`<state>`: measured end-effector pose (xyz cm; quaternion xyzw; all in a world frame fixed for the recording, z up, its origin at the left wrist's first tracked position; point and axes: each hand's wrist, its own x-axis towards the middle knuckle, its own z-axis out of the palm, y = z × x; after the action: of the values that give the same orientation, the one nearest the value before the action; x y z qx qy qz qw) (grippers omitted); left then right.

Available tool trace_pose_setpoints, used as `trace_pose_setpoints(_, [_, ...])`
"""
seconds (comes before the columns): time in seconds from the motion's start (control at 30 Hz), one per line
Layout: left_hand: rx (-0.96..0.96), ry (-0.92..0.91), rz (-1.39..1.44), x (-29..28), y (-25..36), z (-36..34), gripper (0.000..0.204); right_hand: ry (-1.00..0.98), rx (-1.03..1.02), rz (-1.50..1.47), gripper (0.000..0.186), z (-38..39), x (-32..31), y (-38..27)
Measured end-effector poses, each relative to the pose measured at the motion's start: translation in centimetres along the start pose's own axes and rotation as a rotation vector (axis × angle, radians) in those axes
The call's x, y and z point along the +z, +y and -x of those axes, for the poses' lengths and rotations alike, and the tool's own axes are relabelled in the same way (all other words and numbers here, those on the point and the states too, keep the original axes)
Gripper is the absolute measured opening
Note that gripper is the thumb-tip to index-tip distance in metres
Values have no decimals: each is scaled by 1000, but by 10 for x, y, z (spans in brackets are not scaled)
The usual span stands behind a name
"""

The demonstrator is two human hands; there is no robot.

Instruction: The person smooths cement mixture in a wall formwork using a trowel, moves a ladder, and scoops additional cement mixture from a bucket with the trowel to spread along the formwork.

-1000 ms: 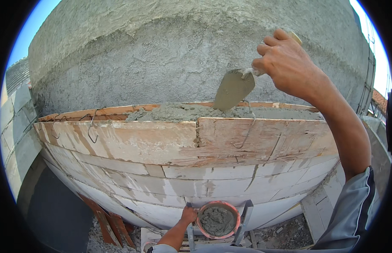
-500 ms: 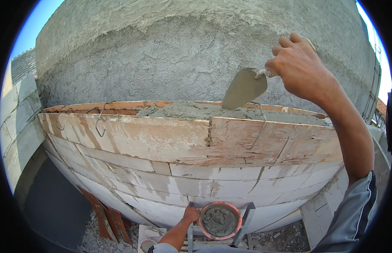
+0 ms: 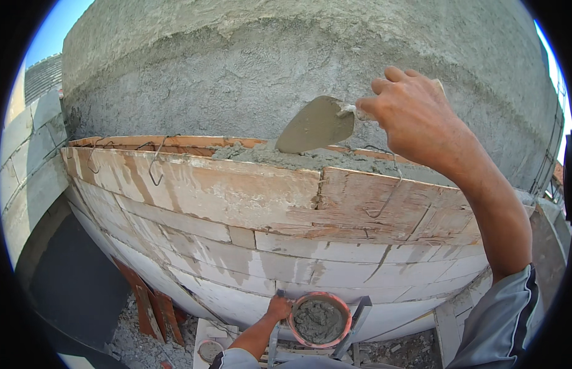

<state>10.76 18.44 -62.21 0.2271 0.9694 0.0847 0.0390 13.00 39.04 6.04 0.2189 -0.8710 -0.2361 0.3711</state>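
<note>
Right hand (image 3: 415,120) wrapped round the trowel (image 3: 317,126), slanted to bear, it seems, on the concrete (image 3: 298,160) held between boards (image 3: 249,190); and there's the left hand (image 3: 278,307), curled beside the bucket (image 3: 347,331) (gripping it or the ladder (image 3: 360,321)? can't tell), probably steadying.

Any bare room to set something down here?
The dark grey surface at lower left, bordered by reddish-brown wooden planks and grey rubble, looks bare. Crowded: the pale wooden formwork, with grey mortar, pointed metal trowel and bent steel hooks.
</note>
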Motion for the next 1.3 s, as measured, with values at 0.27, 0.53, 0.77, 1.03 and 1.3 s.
trace_pose_setpoints(0.27, [40, -56, 6, 2, -4, -1, 35, 97, -110, 8, 14, 7, 3, 12])
trace_pose_setpoints(0.53, [49, -47, -40, 1, -2, -2, 34, -384, 54, -64, 18, 22, -13, 2])
trace_pose_setpoints(0.77, [63, 81, -98, 18, -7, -3, 30, -338, -136, -337, 18, -13, -5, -60])
trace_pose_setpoints(1.03, [-3, 28, -27, 14, -6, 0, 30, -72, -113, -228, 16, -55, -1, -47])
trace_pose_setpoints(1.3, [9, 24, -24, 4, -1, -2, 33, -594, -40, -184, 30, -26, -21, 6])
